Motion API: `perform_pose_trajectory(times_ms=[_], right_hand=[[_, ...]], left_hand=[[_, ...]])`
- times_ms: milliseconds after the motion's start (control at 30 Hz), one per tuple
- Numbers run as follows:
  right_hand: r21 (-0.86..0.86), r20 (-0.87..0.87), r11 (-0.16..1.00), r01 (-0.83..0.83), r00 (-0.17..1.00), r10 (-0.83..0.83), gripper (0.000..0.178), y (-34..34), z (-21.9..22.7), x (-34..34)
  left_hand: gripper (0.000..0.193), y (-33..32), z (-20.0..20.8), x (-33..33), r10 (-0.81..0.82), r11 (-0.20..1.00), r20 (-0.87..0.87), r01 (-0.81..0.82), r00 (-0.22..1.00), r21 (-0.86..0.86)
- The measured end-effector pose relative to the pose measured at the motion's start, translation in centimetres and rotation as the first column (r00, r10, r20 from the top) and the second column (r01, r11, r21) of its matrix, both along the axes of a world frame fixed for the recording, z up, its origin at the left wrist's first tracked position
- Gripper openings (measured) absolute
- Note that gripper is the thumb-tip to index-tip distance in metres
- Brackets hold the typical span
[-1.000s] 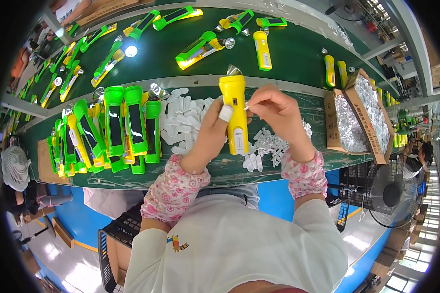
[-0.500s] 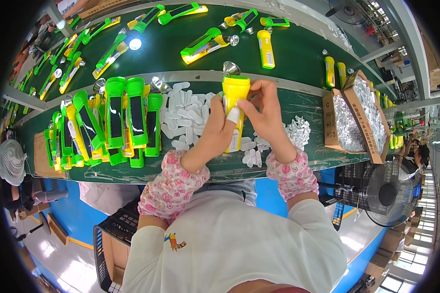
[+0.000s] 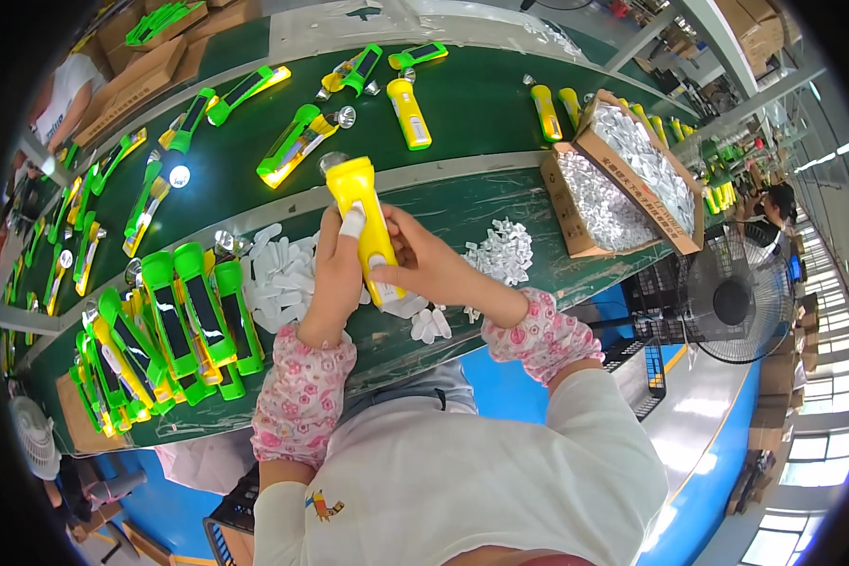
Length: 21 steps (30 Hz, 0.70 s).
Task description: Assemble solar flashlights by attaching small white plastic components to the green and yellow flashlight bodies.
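Between my hands is a yellow flashlight body (image 3: 356,184), tilted, with a shiny reflector (image 3: 332,161) loose at its far end. My left hand (image 3: 335,278) grips it along the left side, its white-wrapped thumb lying on the front. Closed around the lower right side is my right hand (image 3: 429,264), thumb near a grey switch piece at the near end. Left of my left hand lies a heap of white oblong plastic pieces (image 3: 278,274). Several more oblong pieces (image 3: 431,324) lie below my right hand, and a pile of small white plastic parts (image 3: 502,252) is to its right.
Green-and-yellow flashlights with dark panels (image 3: 174,316) are stacked at the left of the green bench. Others lie on the far belt (image 3: 472,108), one lit (image 3: 178,176). Cardboard boxes of white parts (image 3: 623,189) stand at right, near a black fan (image 3: 731,300).
My view has turned, shifting the bench contents left. The right hand has gone from the flashlight's upper part to its lower end; the left still holds it.
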State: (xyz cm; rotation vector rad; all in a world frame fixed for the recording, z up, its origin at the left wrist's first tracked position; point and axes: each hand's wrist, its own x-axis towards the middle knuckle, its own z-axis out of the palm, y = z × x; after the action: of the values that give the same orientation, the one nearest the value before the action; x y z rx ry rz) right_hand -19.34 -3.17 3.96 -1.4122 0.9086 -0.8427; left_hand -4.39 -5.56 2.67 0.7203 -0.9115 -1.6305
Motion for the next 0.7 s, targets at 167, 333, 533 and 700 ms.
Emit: perform_pose_trajectory(times_ms=[167, 333, 533, 700], right_hand=[[-0.205, -0.288, 0.965, 0.165, 0.932, -0.22, 0.069, -7.1, -0.6, -5.8], [-0.479, -0.625, 0.768, 0.425, 0.449, -0.639, 0.061, -19.9, -5.1, -24.5], [-0.225, -0.972, 0.924, 0.308, -0.139, -0.19, 0.069, -31.5, 0.9, -22.6], [-0.645, -0.64, 0.665, -0.377, -0.21, -0.74, 0.085, -43.6, -4.2, -23.1]], left_hand=[[0.042, -6.8, -2.4, -3.1, 0.054, 0.969, 0.214, 0.0, 0.975, -0.246], [0.058, -4.7, -6.0, -3.2, 0.308, 0.827, 0.646, 0.139, 0.699, -0.545], [0.057, -0.4, -4.2, 1.4, 0.081, 0.907, 0.721, 0.249, 0.688, -0.34], [0.051, -2.3, -1.7, 0.8, -0.044, 0.919, 0.657, 0.289, 0.753, -0.27]])
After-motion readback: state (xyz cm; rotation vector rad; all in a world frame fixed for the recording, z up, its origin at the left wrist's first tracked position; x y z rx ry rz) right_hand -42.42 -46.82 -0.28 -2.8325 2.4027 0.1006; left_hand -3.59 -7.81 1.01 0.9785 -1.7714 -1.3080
